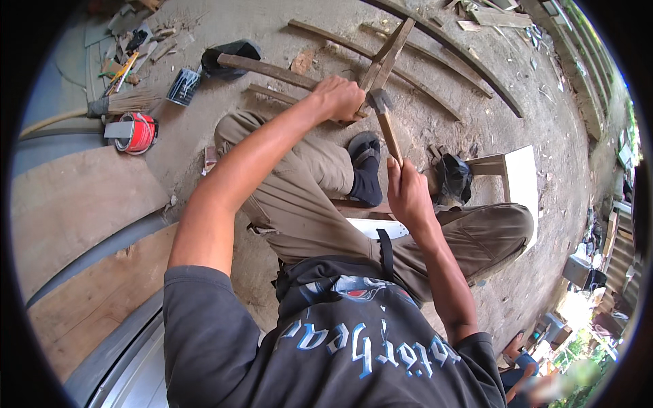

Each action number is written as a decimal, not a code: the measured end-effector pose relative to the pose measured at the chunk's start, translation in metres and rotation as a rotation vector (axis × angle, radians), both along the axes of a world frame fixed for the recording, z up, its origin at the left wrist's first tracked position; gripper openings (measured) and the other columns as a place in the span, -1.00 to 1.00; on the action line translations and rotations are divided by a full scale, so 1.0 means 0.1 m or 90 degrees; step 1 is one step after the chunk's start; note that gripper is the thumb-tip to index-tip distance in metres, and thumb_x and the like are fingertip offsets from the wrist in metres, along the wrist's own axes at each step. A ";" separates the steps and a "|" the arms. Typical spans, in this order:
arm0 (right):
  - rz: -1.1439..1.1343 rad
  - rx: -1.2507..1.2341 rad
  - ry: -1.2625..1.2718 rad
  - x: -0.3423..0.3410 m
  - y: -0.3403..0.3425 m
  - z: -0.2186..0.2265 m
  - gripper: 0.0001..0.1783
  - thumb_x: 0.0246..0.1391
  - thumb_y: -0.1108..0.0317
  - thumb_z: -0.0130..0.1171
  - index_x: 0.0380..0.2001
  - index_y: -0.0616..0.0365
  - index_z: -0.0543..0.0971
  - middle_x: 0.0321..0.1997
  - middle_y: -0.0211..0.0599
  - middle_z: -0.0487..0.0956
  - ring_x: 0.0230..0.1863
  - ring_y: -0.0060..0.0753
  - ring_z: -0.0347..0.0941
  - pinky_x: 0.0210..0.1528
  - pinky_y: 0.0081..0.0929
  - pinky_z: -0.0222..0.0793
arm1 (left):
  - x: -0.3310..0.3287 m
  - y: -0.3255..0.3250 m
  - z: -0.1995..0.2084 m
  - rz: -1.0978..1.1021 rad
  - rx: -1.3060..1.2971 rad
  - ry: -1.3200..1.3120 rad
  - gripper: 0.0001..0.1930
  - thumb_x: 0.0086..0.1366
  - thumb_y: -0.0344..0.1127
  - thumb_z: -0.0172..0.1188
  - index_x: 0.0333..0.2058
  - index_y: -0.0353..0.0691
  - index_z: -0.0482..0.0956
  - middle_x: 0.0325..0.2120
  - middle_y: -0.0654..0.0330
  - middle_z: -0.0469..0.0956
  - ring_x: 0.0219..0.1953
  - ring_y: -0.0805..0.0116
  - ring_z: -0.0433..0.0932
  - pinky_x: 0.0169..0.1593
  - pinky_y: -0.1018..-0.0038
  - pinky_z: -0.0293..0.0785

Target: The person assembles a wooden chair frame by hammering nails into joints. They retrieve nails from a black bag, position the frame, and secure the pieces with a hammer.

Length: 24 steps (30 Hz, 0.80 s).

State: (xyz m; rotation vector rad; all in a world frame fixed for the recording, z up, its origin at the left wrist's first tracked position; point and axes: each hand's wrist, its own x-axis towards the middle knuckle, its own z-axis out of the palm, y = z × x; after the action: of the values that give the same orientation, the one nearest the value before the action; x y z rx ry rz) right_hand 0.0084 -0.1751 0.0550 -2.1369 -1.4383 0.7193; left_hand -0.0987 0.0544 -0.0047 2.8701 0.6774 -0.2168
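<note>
My right hand (410, 190) grips a hammer (390, 132) by its wooden handle. The hammer's dark head lies against or just over the lower end of a brown wooden piece (389, 58); I cannot tell whether they touch. To the left of the hammer head, my left hand (340, 98) is closed around wood at the joint where that piece meets a long wooden strip (269, 70). The fingers hide part of the joint. Beyond my hands, more wooden strips (415, 88) and a long curved one (469, 51) lie across the ground. My sandalled foot (365, 149) rests just below the joint.
At left are a red container (139, 134), a broom (132, 104), a square tin (183, 86), a black bucket (241, 53) and plywood sheets (88, 204). A black plastic bag (454, 178) and a white-topped stool (520, 180) stand right. Another person (520, 377) is at lower right.
</note>
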 end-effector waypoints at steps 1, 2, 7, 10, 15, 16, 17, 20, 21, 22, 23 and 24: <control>-0.003 0.026 0.014 0.03 0.00 -0.02 -0.59 0.35 0.15 -0.07 -0.43 0.31 0.40 -0.65 0.15 0.44 -0.55 0.25 0.43 -0.55 -0.10 0.24 | 0.02 0.03 -0.01 0.008 0.002 -0.001 -0.56 0.04 0.10 0.36 -0.48 -0.24 0.68 -0.48 -0.04 0.65 -0.34 0.00 0.67 -0.19 0.19 0.59; -0.003 0.047 0.033 0.02 0.00 -0.01 -0.59 0.35 0.14 -0.07 -0.43 0.30 0.40 -0.65 0.14 0.44 -0.57 0.22 0.44 -0.55 -0.10 0.24 | -0.01 0.04 -0.05 0.018 -0.001 0.003 -0.57 0.04 0.10 0.35 -0.48 -0.24 0.68 -0.48 -0.04 0.65 -0.33 0.00 0.67 -0.19 0.19 0.59; -0.008 0.054 0.087 -0.11 0.02 0.04 -0.56 0.36 0.11 -0.09 -0.43 0.31 0.42 -0.65 0.11 0.46 -0.59 0.20 0.44 -0.54 -0.08 0.26 | -0.04 0.04 -0.12 0.073 -0.011 -0.039 -0.54 0.01 0.13 0.37 -0.48 -0.23 0.68 -0.47 -0.07 0.64 -0.32 -0.03 0.66 -0.19 0.18 0.59; -0.002 0.065 0.064 -0.03 0.01 -0.25 -0.57 0.33 0.12 -0.05 -0.45 0.31 0.38 -0.69 0.22 0.40 -0.55 0.38 0.42 -0.53 0.05 0.23 | -0.04 0.02 -0.12 0.089 -0.001 -0.088 -0.49 -0.02 0.18 0.38 -0.47 -0.25 0.67 -0.48 -0.07 0.64 -0.33 -0.06 0.65 -0.19 0.17 0.59; -0.080 0.101 0.137 -0.04 -0.05 -0.29 -0.56 0.37 0.11 -0.12 -0.46 0.27 0.40 -0.71 -0.11 0.39 -0.65 -0.16 0.36 -0.57 -0.25 0.23 | -0.01 -0.02 0.07 0.049 -0.036 0.000 -0.38 -0.08 0.28 0.38 -0.44 -0.28 0.64 -0.45 -0.05 0.64 -0.31 -0.07 0.65 -0.19 0.16 0.58; -0.103 0.112 0.149 -0.02 -0.07 -0.30 -0.55 0.38 0.12 -0.14 -0.47 0.25 0.40 -0.72 -0.24 0.38 -0.69 -0.39 0.32 -0.58 -0.36 0.23 | 0.01 -0.03 0.10 0.055 -0.044 0.013 -0.37 -0.09 0.29 0.38 -0.43 -0.28 0.63 -0.43 -0.05 0.64 -0.29 -0.06 0.65 -0.18 0.16 0.57; -0.120 0.116 0.155 -0.01 -0.08 -0.33 -0.53 0.39 0.10 -0.16 -0.48 0.25 0.40 -0.71 -0.29 0.37 -0.67 -0.48 0.29 -0.58 -0.40 0.22 | 0.00 -0.03 0.04 0.058 -0.040 -0.003 -0.37 -0.09 0.29 0.38 -0.43 -0.28 0.63 -0.41 -0.04 0.64 -0.28 -0.06 0.64 -0.17 0.16 0.57; -0.180 0.113 0.194 0.04 -0.10 -0.43 -0.48 0.40 0.05 -0.19 -0.51 0.25 0.41 -0.70 -0.34 0.36 -0.64 -0.56 0.26 -0.57 -0.44 0.20 | -0.03 0.01 -0.10 0.062 -0.040 -0.041 -0.35 -0.10 0.30 0.37 -0.40 -0.28 0.63 -0.34 -0.02 0.63 -0.23 -0.03 0.63 -0.15 0.14 0.55; -0.201 0.101 0.206 0.06 -0.12 -0.47 -0.46 0.39 0.01 -0.18 -0.51 0.25 0.41 -0.69 -0.37 0.35 -0.63 -0.57 0.26 -0.56 -0.44 0.20 | -0.03 0.02 -0.10 0.063 -0.044 -0.046 -0.35 -0.10 0.31 0.37 -0.39 -0.28 0.63 -0.32 -0.01 0.62 -0.22 -0.03 0.62 -0.14 0.13 0.54; -0.206 0.097 0.208 0.08 -0.13 -0.51 -0.45 0.39 0.00 -0.18 -0.51 0.25 0.41 -0.69 -0.37 0.35 -0.63 -0.57 0.25 -0.56 -0.44 0.20 | -0.02 0.04 -0.11 0.064 -0.048 -0.051 -0.35 -0.10 0.31 0.37 -0.38 -0.27 0.63 -0.29 0.00 0.62 -0.21 -0.02 0.62 -0.14 0.13 0.53; -0.212 0.090 0.211 0.09 -0.14 -0.56 -0.45 0.38 -0.01 -0.18 -0.51 0.25 0.41 -0.69 -0.38 0.34 -0.63 -0.57 0.24 -0.56 -0.44 0.20 | -0.03 0.03 -0.11 0.074 -0.051 -0.055 -0.37 -0.09 0.30 0.37 -0.40 -0.26 0.63 -0.32 0.00 0.62 -0.22 -0.03 0.62 -0.14 0.13 0.53; -0.220 0.084 0.218 0.07 -0.14 -0.54 -0.44 0.38 -0.02 -0.18 -0.51 0.25 0.41 -0.69 -0.38 0.33 -0.62 -0.57 0.24 -0.55 -0.44 0.20 | -0.05 0.03 -0.12 0.082 -0.055 -0.055 -0.39 -0.09 0.29 0.38 -0.42 -0.25 0.63 -0.35 0.00 0.62 -0.22 -0.03 0.61 -0.15 0.13 0.52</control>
State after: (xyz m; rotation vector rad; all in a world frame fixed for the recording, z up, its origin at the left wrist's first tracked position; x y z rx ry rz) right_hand 0.0152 -0.1890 0.0010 -1.9733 -0.8869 0.7848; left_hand -0.1037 0.0574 -0.0164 2.7244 0.8124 -0.0996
